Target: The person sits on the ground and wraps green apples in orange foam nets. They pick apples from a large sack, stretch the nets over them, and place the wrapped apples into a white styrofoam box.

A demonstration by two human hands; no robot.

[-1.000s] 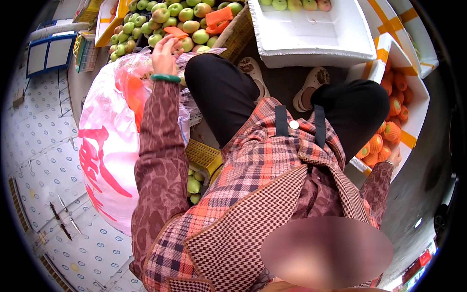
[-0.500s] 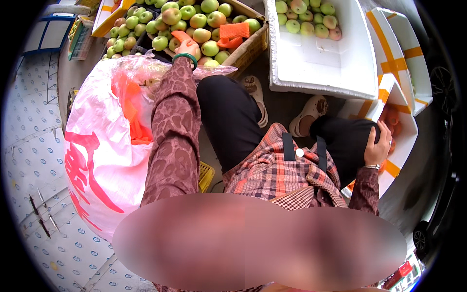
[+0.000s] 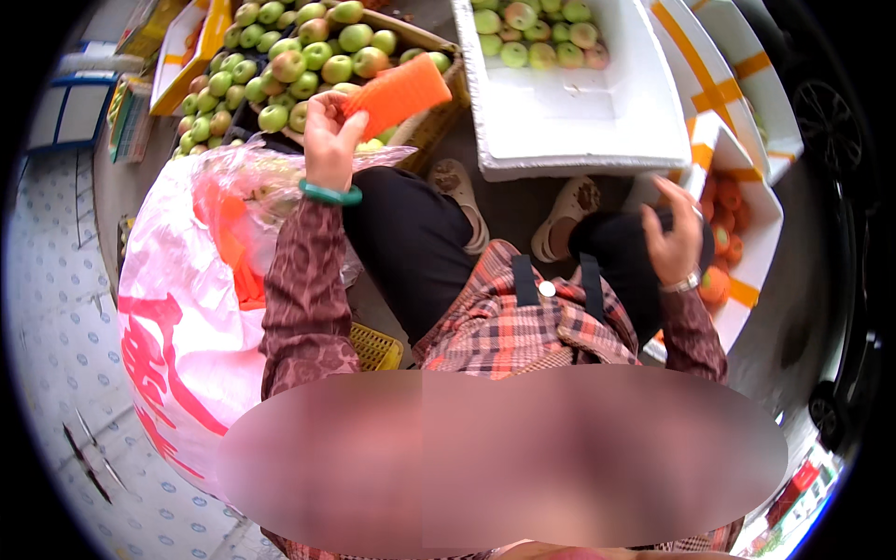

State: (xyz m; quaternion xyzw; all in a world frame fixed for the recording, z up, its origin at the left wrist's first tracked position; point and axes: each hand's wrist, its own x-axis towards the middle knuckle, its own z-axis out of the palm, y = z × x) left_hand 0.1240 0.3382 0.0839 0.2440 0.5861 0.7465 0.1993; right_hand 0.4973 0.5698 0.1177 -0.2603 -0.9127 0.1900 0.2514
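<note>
My left hand (image 3: pixel 329 147), with a green bangle at its wrist, pinches one end of an orange foam net sleeve (image 3: pixel 406 91). The sleeve stretches flat to the right over a carton of green and reddish apples (image 3: pixel 317 56). My right hand (image 3: pixel 676 238) is raised by my right knee, fingers apart and holding nothing. Close beside it, a white foam box (image 3: pixel 757 229) with orange tape contains fruit in orange sleeves (image 3: pixel 725 207). On my left, a big white-and-pink plastic bag (image 3: pixel 168 280) has orange sleeves (image 3: pixel 245 271) in its opening.
A white foam box (image 3: pixel 583 131) ahead holds apples (image 3: pixel 541 37) at its far end. More taped foam boxes (image 3: pixel 709 70) stand at the right. A yellow plastic basket (image 3: pixel 376 348) sits low beside my left leg. At the far right is a dark car wheel (image 3: pixel 826 121).
My left hand has drawn back from the apples, now holding the orange sleeve up. My right hand has lifted off my knee and opened. The whole view has shifted slightly.
</note>
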